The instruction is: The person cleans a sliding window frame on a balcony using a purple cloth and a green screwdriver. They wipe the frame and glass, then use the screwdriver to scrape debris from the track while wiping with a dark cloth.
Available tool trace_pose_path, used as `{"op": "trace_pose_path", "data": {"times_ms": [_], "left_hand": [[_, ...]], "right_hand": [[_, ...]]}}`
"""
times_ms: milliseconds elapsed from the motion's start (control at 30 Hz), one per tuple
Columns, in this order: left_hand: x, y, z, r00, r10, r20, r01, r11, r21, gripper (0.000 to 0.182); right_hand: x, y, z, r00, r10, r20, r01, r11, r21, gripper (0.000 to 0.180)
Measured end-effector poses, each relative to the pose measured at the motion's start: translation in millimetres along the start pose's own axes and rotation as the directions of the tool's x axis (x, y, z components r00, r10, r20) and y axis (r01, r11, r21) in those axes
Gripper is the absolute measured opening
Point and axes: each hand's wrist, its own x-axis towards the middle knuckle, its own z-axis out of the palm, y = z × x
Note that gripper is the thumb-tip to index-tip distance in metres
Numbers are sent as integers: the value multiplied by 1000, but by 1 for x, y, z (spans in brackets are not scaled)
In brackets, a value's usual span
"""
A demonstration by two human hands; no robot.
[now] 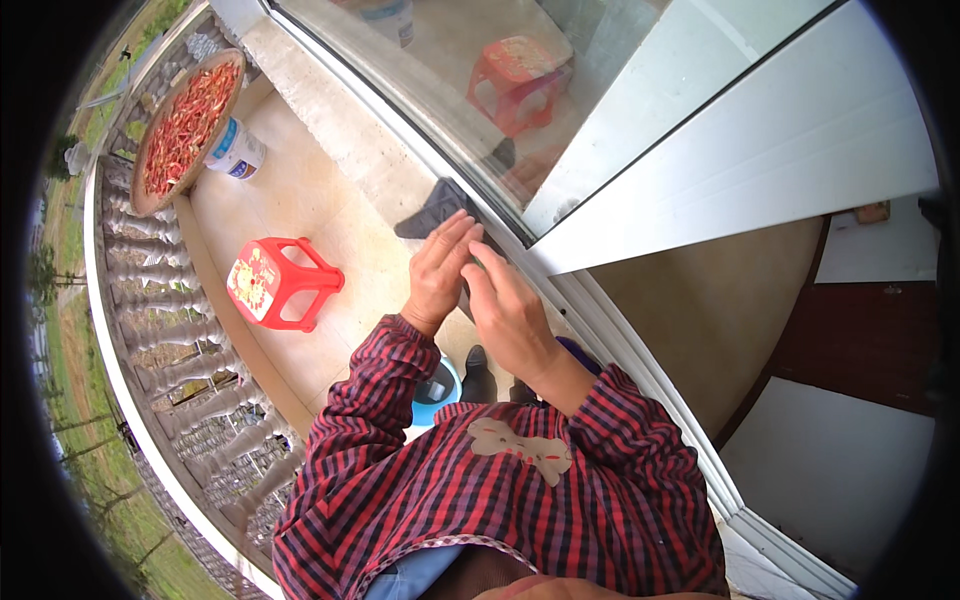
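My left hand [442,266] and my right hand [510,315] meet in front of my body, close to the glass door's frame. The left fingers lie nearly straight together, and the right fingers and thumb curve toward them. A sliver of green shows between the right thumb and fingers. Just beyond the fingertips is a dark grey, cloth-like piece [439,210], partly behind the left hand. A dark strip also shows between the hands. Whether either hand grips something is hidden. Below my left forearm, a light blue basin [452,395] with dark contents is partly covered by my sleeve.
A red plastic stool [324,279] stands on the tiled floor [360,337] to the left. Farther off, a round tray [234,90] of red chillies rests by a white bucket [244,154] and balustrade [169,319]. The framed glass door [720,150] and its sill track [637,352] run along the right.
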Motion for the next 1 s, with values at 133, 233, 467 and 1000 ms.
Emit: {"op": "trace_pose_path", "data": {"times_ms": [133, 233, 467, 1000], "left_hand": [[-1, -3, 6, 996, -89, -20, 88, 995, -54, 35], [-12, 3, 11, 986, -165, -5, 164, 983, -86, 33], [-48, 68, 16, 984, -127, 123, 150, 968, -201, 34], [-60, 91, 18, 997, -10, 72, 30, 959, -281, 30]], "right_hand": [[9, 6, 14, 1000, -29, 12, 30, 998, -64, 21], [1, 6, 14, 986, 19, 163, 14, 980, -198, 20], [-61, -1, -50, 965, -44, 258, 112, 960, -256, 8], [-76, -2, -48, 978, 7, -208, 54, 957, 286, 17]]}}
